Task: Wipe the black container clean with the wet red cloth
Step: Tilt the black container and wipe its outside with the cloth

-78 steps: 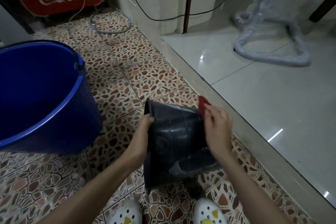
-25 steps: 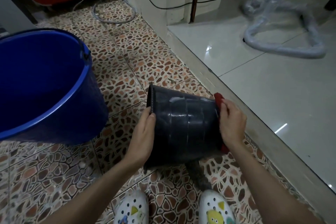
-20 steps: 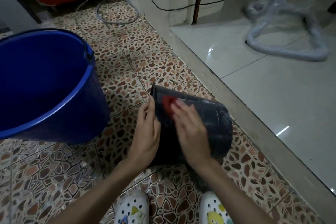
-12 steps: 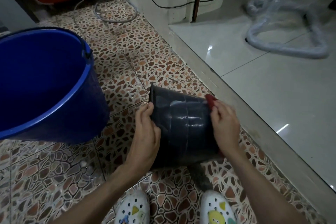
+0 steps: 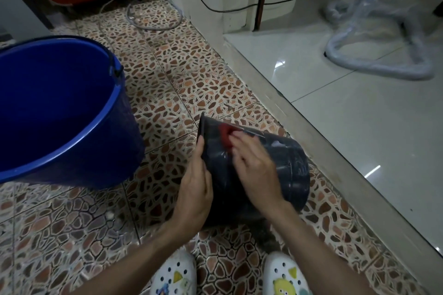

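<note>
The black container (image 5: 285, 170) lies on its side above the patterned floor (image 5: 172, 84), its rim turned toward the left hand (image 5: 195, 189), which is clamped over that rim edge, thumb side up. The right hand (image 5: 255, 166) is curled on the wet red cloth (image 5: 226, 135), pressing it against the upper wall just beyond the left hand's fingertips. The wall shines wet and streaky, so I'd call it slippery; it looks like thin, stiff plastic, light enough for one hand to steady. The rim is the sensible hold: a lip to hook onto, where the smooth tapered wall would slide. The cloth is soft and bunches under the fingers. The container's opening faces away, so its inside cannot be seen. Well out past the left hand stands a big blue bucket (image 5: 103, 141); whether it holds water I cannot tell.
</note>
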Available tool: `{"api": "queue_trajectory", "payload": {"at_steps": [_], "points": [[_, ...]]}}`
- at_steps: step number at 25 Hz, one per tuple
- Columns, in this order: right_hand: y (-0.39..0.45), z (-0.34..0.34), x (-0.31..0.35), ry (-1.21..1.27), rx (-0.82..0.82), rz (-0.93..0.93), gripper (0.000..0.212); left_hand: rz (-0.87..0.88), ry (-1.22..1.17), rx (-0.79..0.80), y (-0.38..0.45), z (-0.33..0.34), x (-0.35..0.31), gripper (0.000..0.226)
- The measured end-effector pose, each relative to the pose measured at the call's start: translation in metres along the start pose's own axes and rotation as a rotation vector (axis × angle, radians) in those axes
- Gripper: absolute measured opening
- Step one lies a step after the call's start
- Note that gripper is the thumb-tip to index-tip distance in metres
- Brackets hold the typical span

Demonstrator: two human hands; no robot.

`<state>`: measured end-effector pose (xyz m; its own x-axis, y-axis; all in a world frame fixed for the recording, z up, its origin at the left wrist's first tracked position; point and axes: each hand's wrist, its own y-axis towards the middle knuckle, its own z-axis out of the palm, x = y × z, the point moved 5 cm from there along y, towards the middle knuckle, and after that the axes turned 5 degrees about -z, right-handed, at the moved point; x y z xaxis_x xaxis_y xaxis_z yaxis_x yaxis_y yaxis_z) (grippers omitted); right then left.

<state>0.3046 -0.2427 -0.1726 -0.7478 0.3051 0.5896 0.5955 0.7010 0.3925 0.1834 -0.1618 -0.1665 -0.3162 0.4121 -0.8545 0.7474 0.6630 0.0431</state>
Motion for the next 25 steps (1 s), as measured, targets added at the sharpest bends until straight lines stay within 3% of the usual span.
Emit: {"api": "queue_trajectory", "payload": {"at_steps": [3, 6, 8, 11, 13, 15, 18, 20, 22, 25], "points": [[-0.007, -0.037, -0.068, -0.128, -0.064, 0.331, 0.031, -0.101, -0.107, 0.030, -0.018, 0.002, 0.002, 0.057], [-0.003, -0.066, -0.094, -0.117, -0.076, 0.522, 0.028, -0.144, -0.183, -0.016, -0.012, -0.009, -0.015, 0.030], [0.004, -0.061, -0.065, -0.028, -0.112, 0.454, 0.028, -0.182, -0.198, -0.063, 0.017, -0.016, -0.022, 0.021], [-0.004, -0.018, 0.019, 0.067, -0.025, 0.119, 0.032, -0.201, -0.153, -0.053, 0.044, -0.012, -0.024, 0.040], [-0.012, 0.001, 0.036, 0.060, 0.022, -0.017, 0.035, -0.171, -0.134, -0.119, 0.038, -0.011, -0.024, 0.042], [-0.006, -0.003, 0.003, 0.001, -0.012, 0.052, 0.034, -0.172, -0.136, -0.160, 0.025, -0.011, -0.020, 0.043], [-0.005, -0.038, -0.075, -0.108, -0.099, 0.380, 0.032, -0.124, -0.137, -0.167, 0.010, -0.010, -0.016, 0.047], [-0.008, -0.058, -0.098, -0.125, -0.128, 0.493, 0.030, -0.090, -0.129, -0.165, 0.009, -0.010, -0.013, 0.049], [-0.006, -0.057, -0.077, -0.080, -0.180, 0.435, 0.030, -0.076, -0.106, -0.162, 0.009, -0.008, -0.008, 0.051], [0.000, -0.017, 0.006, 0.051, -0.082, 0.034, 0.031, -0.103, -0.102, -0.114, -0.001, -0.005, 0.001, 0.051]]}}
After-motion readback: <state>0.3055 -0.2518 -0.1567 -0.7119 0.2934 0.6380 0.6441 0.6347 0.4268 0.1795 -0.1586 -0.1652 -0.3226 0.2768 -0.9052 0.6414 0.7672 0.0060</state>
